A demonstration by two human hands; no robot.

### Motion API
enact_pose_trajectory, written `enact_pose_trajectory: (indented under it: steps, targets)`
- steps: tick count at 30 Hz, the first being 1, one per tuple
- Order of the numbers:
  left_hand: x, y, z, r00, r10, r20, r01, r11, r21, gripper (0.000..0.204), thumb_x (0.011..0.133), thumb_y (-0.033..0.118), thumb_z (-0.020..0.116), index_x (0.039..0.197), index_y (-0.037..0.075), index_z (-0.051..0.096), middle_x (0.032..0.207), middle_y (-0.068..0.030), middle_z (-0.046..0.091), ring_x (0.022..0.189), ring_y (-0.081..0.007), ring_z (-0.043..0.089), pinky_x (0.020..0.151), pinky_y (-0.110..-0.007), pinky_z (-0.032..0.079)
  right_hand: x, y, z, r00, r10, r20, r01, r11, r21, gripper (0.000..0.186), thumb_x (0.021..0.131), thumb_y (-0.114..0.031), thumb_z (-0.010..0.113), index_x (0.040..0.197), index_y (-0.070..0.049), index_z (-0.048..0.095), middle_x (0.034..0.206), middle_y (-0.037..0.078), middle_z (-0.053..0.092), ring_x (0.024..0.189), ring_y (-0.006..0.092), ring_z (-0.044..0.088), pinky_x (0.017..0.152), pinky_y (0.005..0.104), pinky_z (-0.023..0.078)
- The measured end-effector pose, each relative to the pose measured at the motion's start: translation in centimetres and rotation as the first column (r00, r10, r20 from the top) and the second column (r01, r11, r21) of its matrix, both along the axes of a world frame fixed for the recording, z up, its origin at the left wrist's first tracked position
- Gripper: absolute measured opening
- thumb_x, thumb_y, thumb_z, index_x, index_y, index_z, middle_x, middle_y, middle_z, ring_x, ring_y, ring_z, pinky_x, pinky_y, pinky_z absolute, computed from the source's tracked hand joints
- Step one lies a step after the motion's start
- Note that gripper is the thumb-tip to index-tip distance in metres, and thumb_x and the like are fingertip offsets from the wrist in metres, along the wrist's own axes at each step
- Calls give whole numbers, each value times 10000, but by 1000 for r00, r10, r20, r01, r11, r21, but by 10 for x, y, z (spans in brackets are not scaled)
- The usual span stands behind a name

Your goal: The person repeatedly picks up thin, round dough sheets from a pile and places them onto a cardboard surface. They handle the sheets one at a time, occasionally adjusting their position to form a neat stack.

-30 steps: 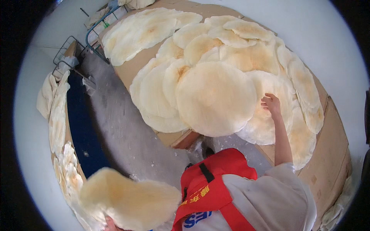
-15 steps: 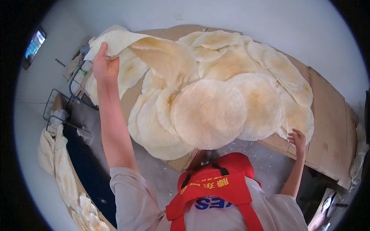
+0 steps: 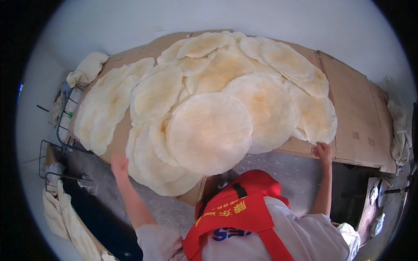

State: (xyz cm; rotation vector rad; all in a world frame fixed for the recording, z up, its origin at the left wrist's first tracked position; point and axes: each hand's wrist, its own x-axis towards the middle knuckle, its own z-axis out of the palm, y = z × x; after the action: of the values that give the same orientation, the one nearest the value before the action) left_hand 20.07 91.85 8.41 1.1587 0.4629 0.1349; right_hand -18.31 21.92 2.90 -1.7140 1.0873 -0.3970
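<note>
Overlapping pale flatbread-like sheets (image 3: 209,130), large, thin and roundish with browned patches, cover much of a cardboard-covered platform (image 3: 352,122). A longer group of sheets (image 3: 102,111) lies at its left. My left hand (image 3: 119,165), slightly blurred, is beside the front-left edge of the sheets, fingers loosely apart and holding nothing visible. My right hand (image 3: 322,150) is at the front edge of the rightmost sheets, fingers loosely bent; whether it touches them is unclear. A red cloth garment (image 3: 241,206) with straps is on my chest.
Metal rail frames (image 3: 65,126) and bundled cream cloth (image 3: 87,69) stand at the left. More pale sheets (image 3: 72,217) lie on a lower-left shelf beside a dark strip. Grey floor (image 3: 281,178) shows below the platform. A board with bagged items (image 3: 368,204) is at lower right, and white walls border everything.
The sheet that my left hand carried and raised is out of it; that hand has dropped toward the front edge. My right hand has moved slightly left. The view has shifted.
</note>
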Motion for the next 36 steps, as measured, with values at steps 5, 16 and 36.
enact_pose_trajectory:
  steps: [5, 16, 36]
  targets:
    - [-129, 43, -9, 986, 167, -13, -166, 984, 66, 528, 863, 296, 457, 1267, 1, 289, 1262, -168, 349, 1104, -286, 404, 904, -368, 367, 145, 23, 18, 957, 250, 150, -164, 887, -432, 271, 798, -108, 542, 1037, 19, 549, 925, 140, 617, 842, 185, 598, 700, 273, 475]
    - [-446, 54, 2, 622, 726, -293, -653, 688, 318, 347, 793, 139, 524, 1096, -26, 485, 960, -155, 567, 855, -303, 538, 716, -376, 490, 531, 143, 37, 626, 779, -16, -430, 328, -841, 536, 769, -278, 573, 1211, -31, 397, 1289, 174, 334, 1171, 363, 321, 967, 397, 303]
    - [-653, 1, 9, 395, 742, -542, -435, 671, 601, 348, 815, 164, 519, 1111, -11, 473, 935, -178, 563, 859, -273, 541, 760, -416, 476, 639, 183, -18, 558, 524, -643, -766, 27, -643, 572, 807, -481, 414, 1237, -105, 386, 1294, 94, 360, 1216, 290, 294, 934, 505, 281]
